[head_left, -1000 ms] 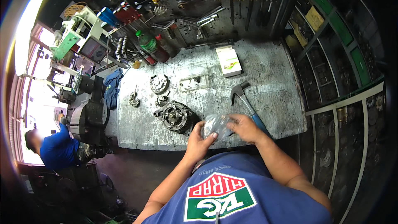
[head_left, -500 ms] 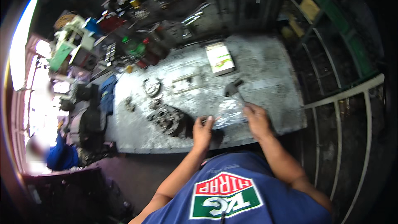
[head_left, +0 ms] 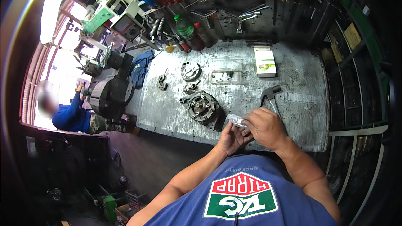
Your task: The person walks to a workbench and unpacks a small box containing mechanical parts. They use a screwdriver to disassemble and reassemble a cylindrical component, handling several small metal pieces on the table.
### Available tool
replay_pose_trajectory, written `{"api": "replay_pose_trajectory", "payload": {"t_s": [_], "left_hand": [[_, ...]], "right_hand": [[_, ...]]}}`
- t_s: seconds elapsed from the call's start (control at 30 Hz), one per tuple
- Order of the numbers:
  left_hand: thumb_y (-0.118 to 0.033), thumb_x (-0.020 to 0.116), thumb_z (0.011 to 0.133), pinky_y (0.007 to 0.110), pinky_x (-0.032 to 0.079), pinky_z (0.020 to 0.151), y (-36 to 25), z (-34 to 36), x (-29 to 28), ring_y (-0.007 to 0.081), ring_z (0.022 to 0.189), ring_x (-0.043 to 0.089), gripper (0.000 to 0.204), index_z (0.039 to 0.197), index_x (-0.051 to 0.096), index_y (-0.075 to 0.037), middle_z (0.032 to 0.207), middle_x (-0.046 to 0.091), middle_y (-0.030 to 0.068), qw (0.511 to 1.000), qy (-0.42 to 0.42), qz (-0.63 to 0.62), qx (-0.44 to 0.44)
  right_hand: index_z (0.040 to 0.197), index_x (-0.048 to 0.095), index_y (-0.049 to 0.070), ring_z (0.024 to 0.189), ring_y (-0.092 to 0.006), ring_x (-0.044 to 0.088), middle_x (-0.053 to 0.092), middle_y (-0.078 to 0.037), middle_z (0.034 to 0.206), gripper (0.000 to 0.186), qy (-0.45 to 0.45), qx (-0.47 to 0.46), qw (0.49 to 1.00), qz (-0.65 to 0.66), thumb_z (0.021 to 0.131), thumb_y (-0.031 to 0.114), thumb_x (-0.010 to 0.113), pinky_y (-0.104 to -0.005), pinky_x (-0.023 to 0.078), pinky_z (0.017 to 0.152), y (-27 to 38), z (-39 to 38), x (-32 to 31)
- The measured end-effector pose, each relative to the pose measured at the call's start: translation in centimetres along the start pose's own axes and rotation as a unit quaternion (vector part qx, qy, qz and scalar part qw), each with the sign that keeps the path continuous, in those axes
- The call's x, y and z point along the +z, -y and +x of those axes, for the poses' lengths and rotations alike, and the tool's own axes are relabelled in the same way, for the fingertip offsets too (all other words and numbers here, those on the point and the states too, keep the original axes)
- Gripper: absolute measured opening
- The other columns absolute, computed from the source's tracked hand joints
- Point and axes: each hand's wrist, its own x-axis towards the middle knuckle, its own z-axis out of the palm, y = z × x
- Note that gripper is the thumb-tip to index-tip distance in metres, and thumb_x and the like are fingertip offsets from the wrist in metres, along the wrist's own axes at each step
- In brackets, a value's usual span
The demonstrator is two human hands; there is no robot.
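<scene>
Both bare hands meet at the near edge of a grey, scuffed metal-topped workbench [head_left: 299, 83], right of its middle, in front of the wearer's blue shirt [head_left: 188, 196]. A small, crumpled clear plastic bag [head_left: 236, 120] is held there, just above the bench; its contents are too small to identify. Right hand [head_left: 266, 128]: fingers bent, pinching the bag's right end between thumb and fingertips. Left hand [head_left: 231, 139]: palm turned up, fingers loosely curled, thumb at the bag's near left side; cannot tell whether it grips. Left of the bag, near it, sits a round, dark metal machine unit with a ribbed casing [head_left: 202, 108]. Beyond that unit lies a ring-shaped silvery metal housing [head_left: 191, 72], with a small, irregular metal part [head_left: 162, 82] farther left. A claw hammer with a black head [head_left: 271, 95] lies just beyond the right hand, which partly hides its handle. Toward the far side stands a white, green-marked cardboard box [head_left: 264, 62]; left of it, a shallow clear plastic tray [head_left: 238, 75] bears small dark pieces.
</scene>
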Motion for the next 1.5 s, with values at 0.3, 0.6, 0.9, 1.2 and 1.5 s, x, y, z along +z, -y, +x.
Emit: {"api": "replay_pose_trajectory", "payload": {"t_s": [0.3, 0.6, 0.9, 1.2, 1.5], "left_hand": [[-0.075, 0.055, 0.106, 0.053, 0.046, 0.124, -0.4, -0.2, 0.0, 0.0295, 0.144, 0.062, 0.082, 0.159, 0.053, -0.012, 0.154, 0.065, 0.0092, 0.999, 0.015, -0.036, 0.030], [-0.065, 0.062, 0.108, 0.047, 0.053, 0.118, -0.1, -0.3, -0.5, 0.0307, 0.137, 0.064, 0.075, 0.158, 0.050, -0.011, 0.154, 0.062, 0.0147, 0.993, 0.061, -0.092, 0.030], [-0.031, 0.078, 0.107, 0.046, 0.052, 0.122, -0.5, 3.8, -2.5, 0.0296, 0.131, 0.066, 0.035, 0.129, 0.066, -0.008, 0.137, 0.068, 0.0110, 0.990, -0.090, -0.045, 0.100], [-0.001, 0.079, 0.102, 0.043, 0.060, 0.109, -2.8, 5.4, -1.2, 0.0266, 0.118, 0.074, 0.042, 0.138, 0.058, -0.003, 0.131, 0.072, 0.0143, 0.983, -0.101, 0.096, 0.119], [-0.021, 0.081, 0.106, 0.029, 0.050, 0.061, -4.4, 5.9, 0.3, 0.0115, 0.068, 0.060, 0.026, 0.119, 0.068, -0.002, 0.083, 0.069, 0.0023, 0.933, -0.163, 0.305, -0.100]], "right_hand": [[0.098, 0.074, 0.003, 0.084, -0.0347, 0.069, 0.070, -0.013, 0.090, 0.018, -0.029, -0.063, 0.997, 0.030, 0.084, 0.006, 0.085, -0.0460, 0.056, 0.076, 1.7, 0.8, 0.0], [0.104, 0.073, 0.002, 0.087, -0.0418, 0.069, 0.069, -0.018, 0.095, 0.013, -0.023, 0.031, 0.998, 0.043, 0.096, 0.010, 0.079, -0.0494, 0.055, 0.077, 0.3, -0.9, 0.6], [0.112, 0.071, 0.000, 0.089, -0.0298, 0.072, 0.075, -0.018, 0.096, 0.016, -0.087, 0.298, 0.931, 0.191, 0.112, 0.015, 0.066, -0.0427, 0.056, 0.081, -6.5, -3.9, 3.1], [0.120, 0.073, -0.005, 0.095, -0.0162, 0.070, 0.078, -0.011, 0.103, 0.026, -0.062, 0.423, 0.839, 0.337, 0.107, 0.016, 0.079, -0.0330, 0.057, 0.084, -10.5, -5.5, 1.5], [0.107, 0.071, -0.003, 0.087, -0.0264, 0.071, 0.074, -0.014, 0.096, 0.012, -0.161, 0.289, 0.937, 0.112, 0.102, 0.006, 0.077, -0.0380, 0.056, 0.080, -9.0, -6.0, 0.7]]}}
